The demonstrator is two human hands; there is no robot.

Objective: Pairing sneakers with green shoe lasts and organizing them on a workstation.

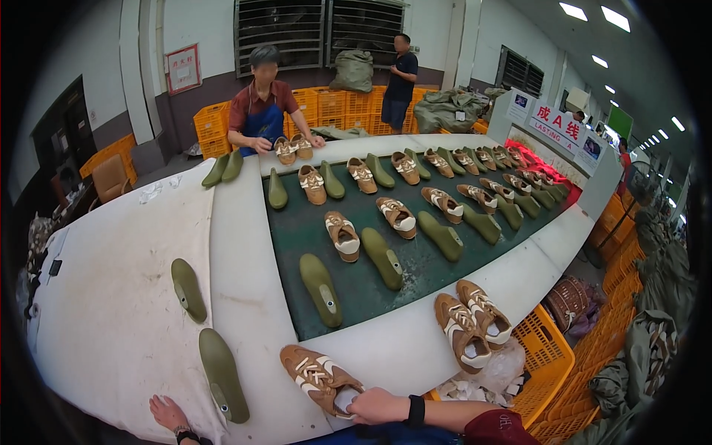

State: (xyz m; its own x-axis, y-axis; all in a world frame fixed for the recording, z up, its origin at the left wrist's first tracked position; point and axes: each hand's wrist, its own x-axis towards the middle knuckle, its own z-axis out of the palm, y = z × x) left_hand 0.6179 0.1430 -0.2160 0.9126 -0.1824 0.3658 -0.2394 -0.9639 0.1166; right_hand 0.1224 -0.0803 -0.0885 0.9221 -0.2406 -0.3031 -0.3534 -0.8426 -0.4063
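A brown sneaker with white laces and stripes lies on the white border of the table in front of me. My right hand grips it at the heel opening, fingers partly hidden inside. On the pale cloth at the left, my left hand rests flat with its fingers spread, holding nothing. Nearest to it is a green shoe last, with a second green last farther back. To the right of my right hand, a pair of brown sneakers stands on the border.
Rows of sneakers and green lasts cover the dark green belt. Across the table, a person in a blue apron holds sneakers. Another person stands behind. A yellow crate with scraps sits beside the table at right.
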